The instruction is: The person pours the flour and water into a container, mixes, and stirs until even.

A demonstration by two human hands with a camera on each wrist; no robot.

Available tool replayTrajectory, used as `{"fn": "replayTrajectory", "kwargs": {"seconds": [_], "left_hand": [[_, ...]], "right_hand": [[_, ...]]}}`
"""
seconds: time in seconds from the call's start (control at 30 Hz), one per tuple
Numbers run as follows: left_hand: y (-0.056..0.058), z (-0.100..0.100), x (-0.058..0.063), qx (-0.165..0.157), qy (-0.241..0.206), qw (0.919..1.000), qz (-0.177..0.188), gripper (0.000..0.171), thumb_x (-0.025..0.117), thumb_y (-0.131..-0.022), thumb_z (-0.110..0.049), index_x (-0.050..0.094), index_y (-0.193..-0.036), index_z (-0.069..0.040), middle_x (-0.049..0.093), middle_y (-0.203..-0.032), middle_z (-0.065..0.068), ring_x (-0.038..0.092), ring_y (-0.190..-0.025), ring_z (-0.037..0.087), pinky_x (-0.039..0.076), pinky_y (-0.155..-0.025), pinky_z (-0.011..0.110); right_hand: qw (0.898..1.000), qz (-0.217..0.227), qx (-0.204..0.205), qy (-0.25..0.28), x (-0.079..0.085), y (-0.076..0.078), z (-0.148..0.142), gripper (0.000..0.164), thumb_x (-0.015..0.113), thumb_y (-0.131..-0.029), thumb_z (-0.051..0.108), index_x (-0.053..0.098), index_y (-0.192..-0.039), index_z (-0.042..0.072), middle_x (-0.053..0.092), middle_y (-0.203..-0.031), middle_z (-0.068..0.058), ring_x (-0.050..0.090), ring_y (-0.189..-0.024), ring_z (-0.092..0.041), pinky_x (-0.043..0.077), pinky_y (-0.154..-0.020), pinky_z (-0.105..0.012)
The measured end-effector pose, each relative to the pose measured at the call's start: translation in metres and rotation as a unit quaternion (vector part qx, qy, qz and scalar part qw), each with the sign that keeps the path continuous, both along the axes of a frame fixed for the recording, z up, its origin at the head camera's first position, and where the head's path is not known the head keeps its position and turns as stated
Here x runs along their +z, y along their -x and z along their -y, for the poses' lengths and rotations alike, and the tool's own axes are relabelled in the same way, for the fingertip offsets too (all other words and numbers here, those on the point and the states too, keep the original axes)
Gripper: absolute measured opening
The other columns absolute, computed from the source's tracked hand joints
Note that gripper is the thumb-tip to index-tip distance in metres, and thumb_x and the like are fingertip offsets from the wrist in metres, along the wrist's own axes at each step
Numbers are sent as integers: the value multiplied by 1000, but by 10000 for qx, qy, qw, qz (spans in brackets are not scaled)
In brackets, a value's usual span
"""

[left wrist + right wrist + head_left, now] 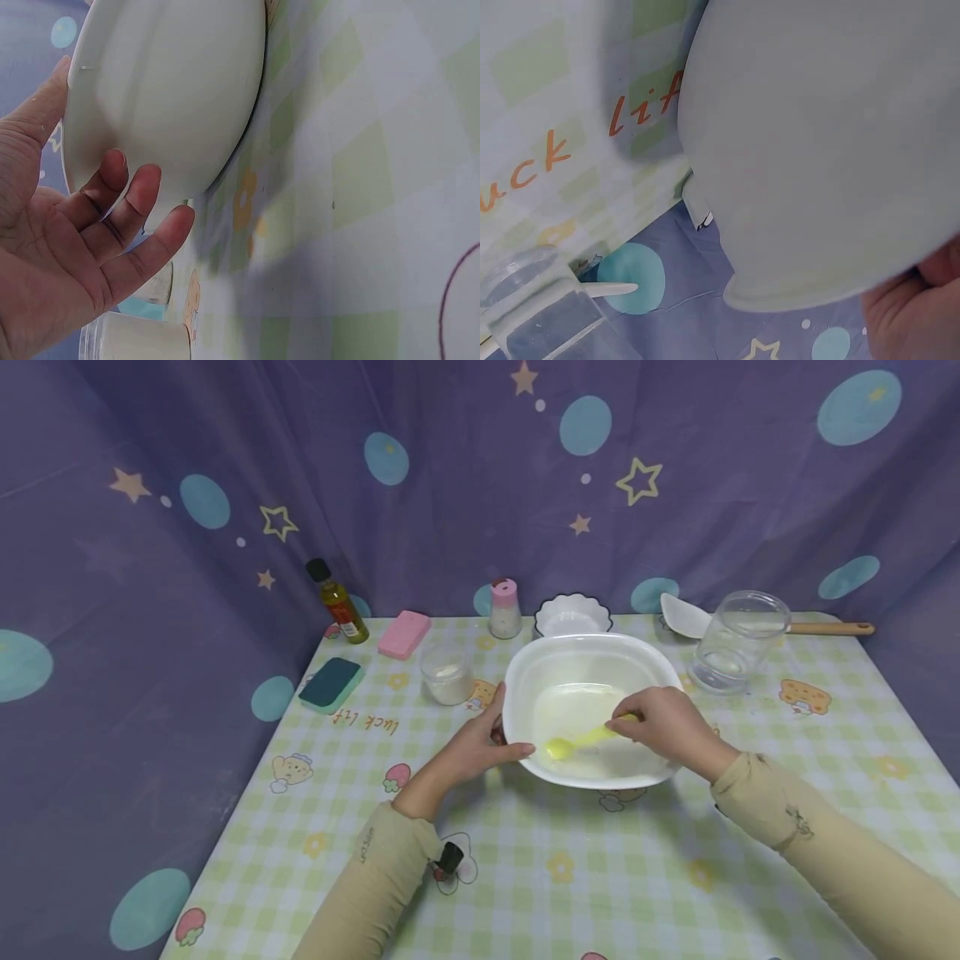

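Note:
A white basin (592, 647) with pale liquid (577, 706) in it stands on the table in the head view. My left hand (474, 745) holds the basin at its left side, with the thumb at the near rim. In the left wrist view, bent fingers (142, 191) lie against the basin's outer wall (176, 82). Over the basin, my right hand (663, 724) pinches the handle of a yellow spoon (581, 742), whose bowl is down at the liquid. Only part of the right hand (915, 315) shows in the right wrist view, behind the basin wall (817, 150).
Left of the basin are a lidded jar of white powder (448, 681), a green sponge (331, 684), a pink sponge (404, 635) and an oil bottle (341, 606). Behind stand a pink-topped shaker (505, 610) and scalloped bowl (573, 614). A clear jar (731, 647) and white spatula (684, 617) lie right.

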State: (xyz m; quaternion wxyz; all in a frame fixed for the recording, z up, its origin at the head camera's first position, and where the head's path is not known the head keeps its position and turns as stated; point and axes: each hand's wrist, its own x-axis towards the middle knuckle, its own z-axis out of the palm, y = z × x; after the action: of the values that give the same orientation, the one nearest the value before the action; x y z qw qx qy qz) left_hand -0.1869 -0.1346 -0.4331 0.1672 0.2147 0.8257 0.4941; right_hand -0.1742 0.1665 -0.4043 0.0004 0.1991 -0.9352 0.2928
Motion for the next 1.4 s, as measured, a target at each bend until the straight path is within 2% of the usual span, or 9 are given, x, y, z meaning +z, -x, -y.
{"fn": "replayTrajectory", "kwargs": {"seconds": [0.2, 0.37, 0.53, 0.63, 0.83, 1.1, 1.3, 1.4], "left_hand": [[1, -1, -1, -29, -37, 10000, 3, 107, 77, -86, -24, -3, -158, -20, 70, -103, 4, 61, -81, 20, 49, -75, 32], [1, -1, -1, -6, 3, 10000, 2, 108, 77, -86, -27, -3, -158, -19, 70, -102, 5, 61, -80, 19, 48, -76, 31], [0, 0, 0, 2, 0, 10000, 41, 108, 77, -86, -26, -4, -158, -18, 70, -104, 8, 61, -80, 19, 48, -76, 31], [-1, 0, 0, 26, 7, 10000, 35, 109, 77, -85, -25, -3, -158, -18, 70, -103, 6, 61, -80, 18, 49, -75, 30], [-1, -1, 0, 26, -3, 10000, -22, 108, 77, -86, -26, -2, -158, -18, 70, -100, 3, 60, -79, 18, 48, -74, 30], [-2, 0, 2, 57, -14, 10000, 20, 108, 77, -86, -25, -3, -158, -17, 70, -103, 4, 61, -80, 18, 48, -76, 31], [-2, 0, 2, 34, -11, 10000, -15, 108, 77, -86, -28, -3, -158, -19, 70, -102, 4, 60, -80, 18, 48, -76, 31], [-2, 0, 1, 32, -24, 10000, -14, 108, 77, -86, -28, -3, -158, -19, 71, -101, 4, 60, -80, 18, 48, -76, 31]], "right_hand": [[9985, -414, -343, -80, -4, 6, 5, 10, 74, -87, 19, 78, -84, 11, 69, -71, 4, 57, -60, -11, 46, -64, -37], [9955, -676, -645, -147, -7, 12, 6, 12, 74, -87, 20, 78, -85, 8, 69, -69, 1, 55, -57, -15, 43, -60, -37], [9917, -880, -895, -276, -7, 16, 5, 15, 74, -87, 21, 78, -86, 7, 72, -75, -5, 63, -65, -26, 46, -61, -43], [9906, -857, -999, -367, -4, 16, 2, 15, 73, -87, 22, 78, -89, 7, 73, -80, -7, 66, -71, -31, 47, -61, -44], [9898, -721, -1157, -415, 3, 16, -9, 16, 71, -89, 22, 77, -90, 7, 73, -83, -9, 64, -67, -28, 45, -55, -40], [9872, -706, -1296, -607, 8, 17, -26, 17, 69, -89, 20, 76, -90, 4, 73, -86, -13, 63, -69, -30, 43, -56, -41], [9851, -580, -1419, -777, 17, 11, -33, 19, 69, -89, 18, 75, -92, 0, 72, -87, -17, 64, -74, -36, 46, -58, -46], [9839, -645, -1422, -874, 20, 9, -36, 19, 69, -89, 16, 75, -92, -1, 71, -85, -17, 63, -70, -34, 44, -56, -44]]}}
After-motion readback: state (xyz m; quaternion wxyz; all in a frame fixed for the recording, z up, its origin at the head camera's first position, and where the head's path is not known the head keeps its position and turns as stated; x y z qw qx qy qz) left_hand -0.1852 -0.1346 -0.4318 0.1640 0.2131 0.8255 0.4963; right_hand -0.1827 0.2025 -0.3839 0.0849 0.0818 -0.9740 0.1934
